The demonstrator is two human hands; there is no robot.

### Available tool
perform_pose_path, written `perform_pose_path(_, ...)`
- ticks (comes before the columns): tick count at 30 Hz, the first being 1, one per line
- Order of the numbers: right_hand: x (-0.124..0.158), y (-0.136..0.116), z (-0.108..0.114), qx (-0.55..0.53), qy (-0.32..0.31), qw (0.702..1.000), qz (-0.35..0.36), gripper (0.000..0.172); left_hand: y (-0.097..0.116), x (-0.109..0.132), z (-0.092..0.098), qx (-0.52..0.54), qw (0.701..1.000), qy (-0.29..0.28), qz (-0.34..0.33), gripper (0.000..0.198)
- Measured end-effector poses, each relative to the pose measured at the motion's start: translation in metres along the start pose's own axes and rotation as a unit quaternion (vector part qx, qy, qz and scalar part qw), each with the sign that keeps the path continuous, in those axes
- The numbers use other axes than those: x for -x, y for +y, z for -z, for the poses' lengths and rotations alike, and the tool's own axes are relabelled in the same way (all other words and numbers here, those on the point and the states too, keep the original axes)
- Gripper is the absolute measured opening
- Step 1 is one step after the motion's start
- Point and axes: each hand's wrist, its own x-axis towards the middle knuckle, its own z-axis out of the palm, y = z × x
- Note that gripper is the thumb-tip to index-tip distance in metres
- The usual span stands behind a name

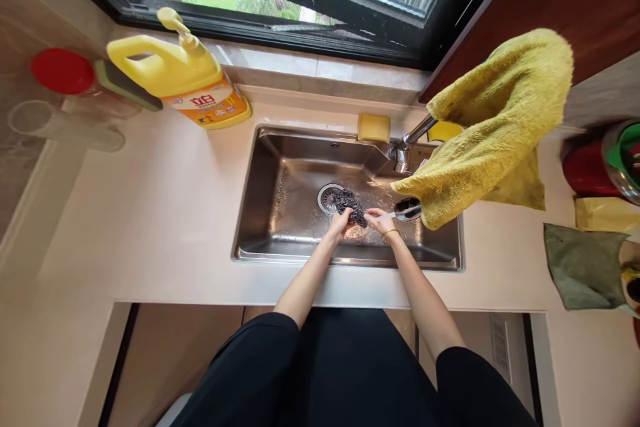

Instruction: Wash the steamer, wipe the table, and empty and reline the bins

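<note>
Over the stainless steel sink (300,170), my left hand (342,221) is closed round a dark, curly steel wool scrubber (350,205), with the thumb on top. My right hand (383,221), with a thin bracelet at the wrist, has its fingertips closed at the scrubber's right edge. A whitish stream of water (393,215) runs from the dark spout end (407,208) onto my right hand. The drain strainer (329,199) lies just behind the scrubber, partly covered by it. The undersides of both hands are hidden.
A yellow towel (500,120) hangs over the faucet (417,132), hiding its upper part. A yellow sponge (374,127) sits on the sink's back rim. A yellow detergent jug (185,73), a red-lidded jar (63,71) and a clear glass (65,127) stand left; a grey-green cloth (583,267) lies right.
</note>
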Motion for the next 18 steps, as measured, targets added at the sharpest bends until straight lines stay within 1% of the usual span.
perform_pose_path(2,0.001,-0.001,-0.002,-0.008,-0.017,1.0,-0.016,0.029,0.004,0.001,0.001,-0.007,1.0,-0.007,-0.024,0.012)
perform_pose_path(3,0.001,-0.002,-0.002,-0.01,-0.023,0.999,-0.024,0.03,0.009,0.001,0.002,-0.032,0.998,-0.003,-0.053,0.012)
perform_pose_path(4,0.001,-0.003,-0.002,-0.01,-0.025,0.999,-0.027,0.031,0.017,0.001,0.003,-0.076,0.992,0.009,-0.097,0.013)
perform_pose_path(5,0.001,-0.005,-0.001,-0.008,-0.023,0.999,-0.03,0.031,0.027,0.002,0.005,-0.139,0.977,0.026,-0.157,0.015)
perform_pose_path(6,0.0,-0.005,0.0,-0.004,-0.018,0.999,-0.032,0.032,0.041,0.002,0.006,-0.214,0.95,0.045,-0.225,0.019)
perform_pose_path(8,0.0,-0.006,0.002,0.006,-0.01,0.999,-0.036,0.031,0.079,0.002,0.008,-0.363,0.859,0.077,-0.354,0.027)
perform_pose_path(9,0.0,-0.007,0.002,0.011,-0.01,0.999,-0.039,0.03,0.102,0.002,0.008,-0.416,0.812,0.083,-0.401,0.03)
perform_pose_path(11,0.002,-0.006,0.002,0.019,-0.011,0.999,-0.046,0.028,0.153,-0.001,0.003,-0.489,0.729,0.102,-0.467,0.035)
perform_pose_path(12,0.003,-0.007,0.001,0.022,-0.012,0.998,-0.049,0.027,0.177,-0.005,-0.001,-0.516,0.698,0.11,-0.484,0.037)
perform_pose_path(14,0.006,-0.008,-0.001,0.025,-0.01,0.998,-0.049,0.026,0.22,-0.015,-0.012,-0.545,0.656,0.12,-0.508,0.036)
perform_pose_path(15,0.008,-0.011,-0.001,0.025,-0.007,0.999,-0.046,0.026,0.237,-0.022,-0.018,-0.551,0.646,0.115,-0.516,0.036)
perform_pose_path(16,0.009,-0.014,0.0,0.024,-0.004,0.999,-0.041,0.028,0.249,-0.03,-0.024,-0.549,0.648,0.11,-0.517,0.038)
perform_pose_path(17,0.01,-0.017,0.002,0.02,0.001,0.999,-0.036,0.03,0.256,-0.038,-0.029,-0.54,0.659,0.106,-0.512,0.04)
perform_pose_path(18,0.011,-0.022,0.006,0.019,0.011,1.0,-0.02,0.032,0.259,-0.046,-0.033,-0.526,0.679,0.107,-0.501,0.045)
